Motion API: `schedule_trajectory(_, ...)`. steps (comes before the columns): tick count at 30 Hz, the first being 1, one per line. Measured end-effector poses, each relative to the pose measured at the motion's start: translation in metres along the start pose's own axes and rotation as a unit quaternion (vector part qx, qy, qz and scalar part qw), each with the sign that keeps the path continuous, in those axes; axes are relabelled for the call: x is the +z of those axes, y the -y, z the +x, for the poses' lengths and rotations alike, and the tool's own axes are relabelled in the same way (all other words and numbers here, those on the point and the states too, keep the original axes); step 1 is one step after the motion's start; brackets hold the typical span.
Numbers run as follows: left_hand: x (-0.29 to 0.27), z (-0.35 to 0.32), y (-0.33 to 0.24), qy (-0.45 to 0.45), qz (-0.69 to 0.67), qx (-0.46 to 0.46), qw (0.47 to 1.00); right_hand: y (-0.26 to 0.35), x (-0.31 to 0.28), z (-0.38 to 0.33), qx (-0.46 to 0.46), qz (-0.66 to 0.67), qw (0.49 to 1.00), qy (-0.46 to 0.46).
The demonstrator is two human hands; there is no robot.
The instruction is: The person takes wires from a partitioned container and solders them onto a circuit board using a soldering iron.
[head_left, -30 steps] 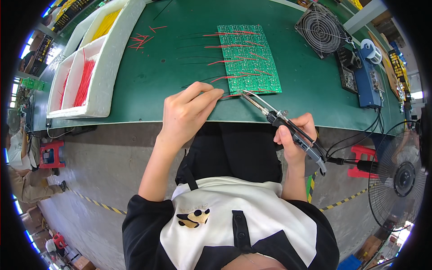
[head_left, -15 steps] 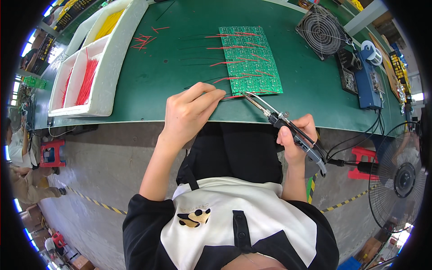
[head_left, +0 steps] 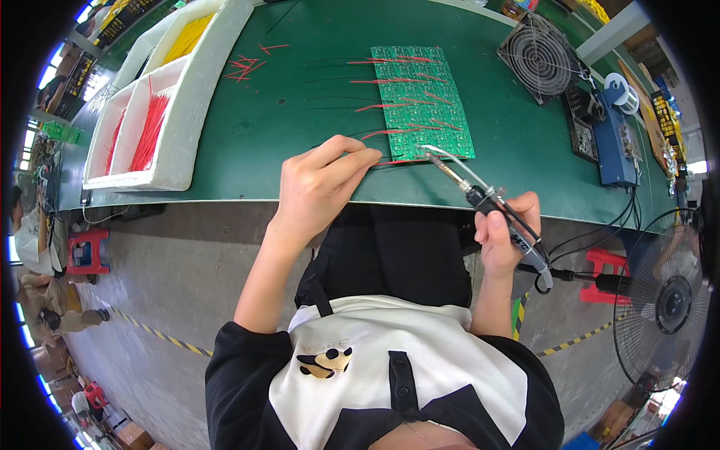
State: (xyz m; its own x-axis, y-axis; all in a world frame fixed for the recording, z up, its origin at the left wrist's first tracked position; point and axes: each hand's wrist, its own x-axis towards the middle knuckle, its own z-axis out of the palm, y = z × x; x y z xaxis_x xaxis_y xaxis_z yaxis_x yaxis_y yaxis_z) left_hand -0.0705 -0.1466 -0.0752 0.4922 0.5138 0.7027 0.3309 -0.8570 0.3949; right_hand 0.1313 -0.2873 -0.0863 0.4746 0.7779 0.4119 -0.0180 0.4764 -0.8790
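Note:
A green circuit board (head_left: 421, 100) lies on the green table mat (head_left: 300, 142), with several red and black wires sticking out of its left side. My left hand (head_left: 319, 184) pinches a red wire (head_left: 390, 161) at the board's near left corner. My right hand (head_left: 506, 232) grips a black soldering iron (head_left: 487, 202); its tip rests at the board's near edge, with a thin solder wire curved alongside it.
A white foam tray (head_left: 187, 97) at the left holds red and yellow wires. Loose red wires (head_left: 244, 66) lie beside it. A small fan (head_left: 541, 56), a blue soldering station (head_left: 616, 139) and a solder spool (head_left: 621, 86) stand at the right. A floor fan (head_left: 667, 300) is lower right.
The iron tip has shifted slightly toward the board's near edge. My left hand stays on the red wire in almost the same place.

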Motion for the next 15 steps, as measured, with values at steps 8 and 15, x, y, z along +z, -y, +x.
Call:
schedule_trajectory(8, 0.001, 0.002, 0.0, -0.002, 0.013, 0.005, 1.0, 0.006, 0.002, 0.016, 0.028, -0.021, 0.999, 0.024)
schedule_trajectory(15, -0.003, 0.007, -0.002, 0.024, 0.004, -0.014, 1.0, 0.005, -0.003, 0.023, 0.046, -0.014, 0.999, 0.017)
